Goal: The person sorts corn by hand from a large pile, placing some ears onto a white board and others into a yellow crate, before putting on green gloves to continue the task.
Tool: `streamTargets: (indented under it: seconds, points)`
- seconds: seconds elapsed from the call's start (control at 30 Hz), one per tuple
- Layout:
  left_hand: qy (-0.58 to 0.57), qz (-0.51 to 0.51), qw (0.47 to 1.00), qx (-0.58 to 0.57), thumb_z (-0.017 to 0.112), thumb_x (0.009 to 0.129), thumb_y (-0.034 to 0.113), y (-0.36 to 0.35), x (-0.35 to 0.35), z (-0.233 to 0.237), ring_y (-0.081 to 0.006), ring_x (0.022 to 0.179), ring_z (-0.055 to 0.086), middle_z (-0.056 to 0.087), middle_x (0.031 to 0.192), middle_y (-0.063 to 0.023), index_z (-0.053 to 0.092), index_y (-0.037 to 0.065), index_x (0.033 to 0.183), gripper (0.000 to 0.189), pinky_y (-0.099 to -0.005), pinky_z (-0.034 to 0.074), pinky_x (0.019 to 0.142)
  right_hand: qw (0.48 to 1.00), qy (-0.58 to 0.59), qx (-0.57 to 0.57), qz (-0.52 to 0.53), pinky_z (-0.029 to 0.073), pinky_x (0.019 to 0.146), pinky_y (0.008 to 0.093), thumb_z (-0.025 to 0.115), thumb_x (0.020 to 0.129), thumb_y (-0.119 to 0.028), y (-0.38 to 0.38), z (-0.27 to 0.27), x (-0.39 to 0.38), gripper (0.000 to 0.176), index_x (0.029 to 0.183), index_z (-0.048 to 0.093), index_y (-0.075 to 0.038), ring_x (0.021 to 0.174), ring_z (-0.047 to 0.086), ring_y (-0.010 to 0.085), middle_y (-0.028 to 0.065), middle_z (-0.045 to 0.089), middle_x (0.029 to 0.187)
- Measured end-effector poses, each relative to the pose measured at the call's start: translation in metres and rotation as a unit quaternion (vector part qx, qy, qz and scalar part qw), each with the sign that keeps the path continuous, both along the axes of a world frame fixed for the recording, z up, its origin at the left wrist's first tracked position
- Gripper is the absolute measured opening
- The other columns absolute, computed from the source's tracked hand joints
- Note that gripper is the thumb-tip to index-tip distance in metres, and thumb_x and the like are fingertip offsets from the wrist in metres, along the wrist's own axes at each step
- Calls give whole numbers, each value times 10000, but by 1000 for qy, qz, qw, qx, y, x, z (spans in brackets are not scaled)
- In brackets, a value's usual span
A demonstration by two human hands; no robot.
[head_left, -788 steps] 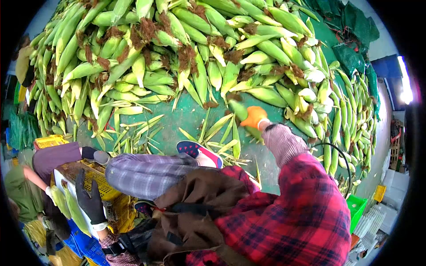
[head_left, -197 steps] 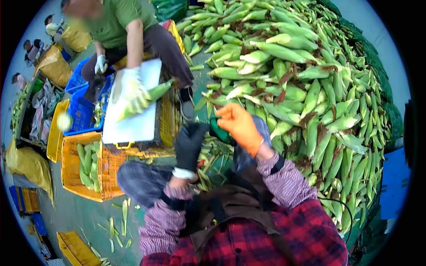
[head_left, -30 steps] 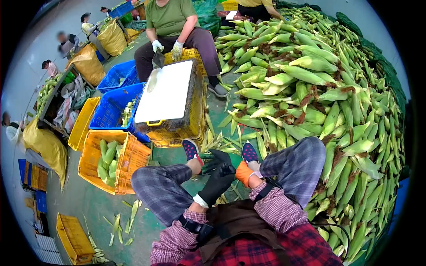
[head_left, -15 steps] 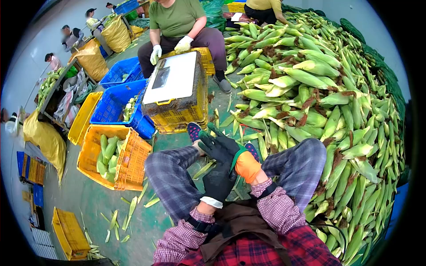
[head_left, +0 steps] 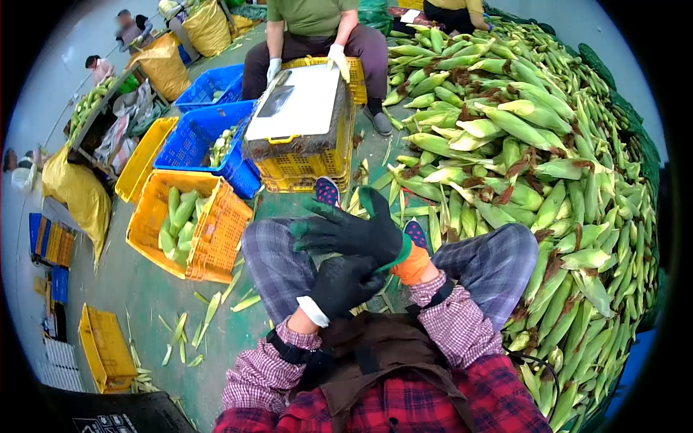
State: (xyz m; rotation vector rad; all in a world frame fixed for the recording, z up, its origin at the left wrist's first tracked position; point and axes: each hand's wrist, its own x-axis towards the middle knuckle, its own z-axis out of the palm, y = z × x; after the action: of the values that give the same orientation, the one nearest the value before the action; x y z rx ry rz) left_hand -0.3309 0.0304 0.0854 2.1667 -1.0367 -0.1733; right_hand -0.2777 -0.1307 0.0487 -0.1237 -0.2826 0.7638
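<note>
My right hand (head_left: 354, 229) wears a black and green glove over an orange cuff (head_left: 413, 265), its fingers stretched and spread toward the left. Just below it, my left hand (head_left: 345, 286), in a black glove with a white cuff (head_left: 313, 312), has its fingers closed at the wrist of the right hand. They pinch the green hem (head_left: 398, 258) of the right glove, though the fingertips are partly hidden. Both hands are above my lap, between my plaid knees. Neither hand holds corn.
A large heap of unhusked corn (head_left: 548, 187) rises at my right. A yellow crate (head_left: 216, 242) with several ears stands at left, near a blue crate (head_left: 195, 144). Ahead, a white board (head_left: 296, 101) lies on stacked yellow crates, a person seated behind it. Husks litter the floor.
My right hand has lifted a little and its fingers and thumb have spread. My left hand has shifted slightly up and left, staying at the right glove's wrist. The view has turned slightly.
</note>
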Motion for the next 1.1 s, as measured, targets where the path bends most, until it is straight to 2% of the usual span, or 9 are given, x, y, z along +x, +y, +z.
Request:
streamTargets:
  seconds: [0.1,0.3,0.4,0.47,0.57,0.73,0.93,1.0,1.1]
  points:
    - [-14,-104,994,28,705,920,207,-9,-19,-5,-303,648,597,590,714,-181,649,21,822,218,-418,460,620,985,-66,-138,-82,232,1227,586,308,1046,-587,11,55,-29,754,1607,334,-85,1435,432,431,234,355,1620]
    - [184,-115,966,-141,716,928,201,-24,-55,19,-274,623,519,575,724,-200,619,-8,814,256,-401,449,623,900,-230,-193,-316,460,1145,468,438,1090,-83,8,123,-57,416,1476,451,70,1411,497,325,203,429,1577]
    - [103,-144,982,-64,718,909,179,-18,-37,20,-315,626,593,593,709,-192,637,8,808,214,-422,472,627,718,-368,-497,-320,415,1183,404,443,1095,-130,-9,62,-41,444,1493,436,67,1449,456,281,182,414,1592]
    - [27,-173,984,-41,721,892,168,-17,-23,41,-339,638,626,607,704,-183,643,22,786,196,-433,483,629,875,-246,-332,-251,412,1169,347,494,1075,-181,0,9,-37,500,1509,422,57,1410,499,251,167,509,1519]
    - [18,-163,984,-65,724,859,169,-19,-23,32,-346,646,646,631,686,-145,640,55,727,193,-437,486,616,913,-228,-324,-96,457,981,356,518,1069,-233,2,-14,-35,401,1368,530,34,1213,579,246,181,596,1349]
    - [-34,-252,965,62,671,868,217,-28,-50,-18,-344,634,643,629,669,-128,648,79,719,204,-444,478,582,487,-506,-625,-342,531,668,371,558,1058,-319,33,-119,-44,359,1133,711,-3,884,712,237,203,739,1065]
    - [50,-209,976,-31,680,857,318,-13,-14,-57,-365,666,652,682,729,-148,726,100,766,241,-473,505,630,930,-112,-322,-135,473,1080,363,525,1065,-250,13,-107,-47,493,1506,502,-31,1277,606,231,188,597,1424]
    - [26,-287,946,149,681,872,331,-14,21,-47,-368,701,668,697,760,-144,758,116,822,234,-481,524,658,802,-345,-463,-154,421,1128,337,502,1074,-221,-2,-134,-49,616,1635,279,-98,1375,520,266,169,452,1571]
    - [40,-240,952,186,689,918,395,-6,78,-19,-347,795,701,724,835,-126,761,142,924,263,-455,553,725,814,-133,-560,-77,427,1119,343,499,1074,-227,-8,-161,-50,606,1630,292,-102,1359,531,268,169,468,1555]
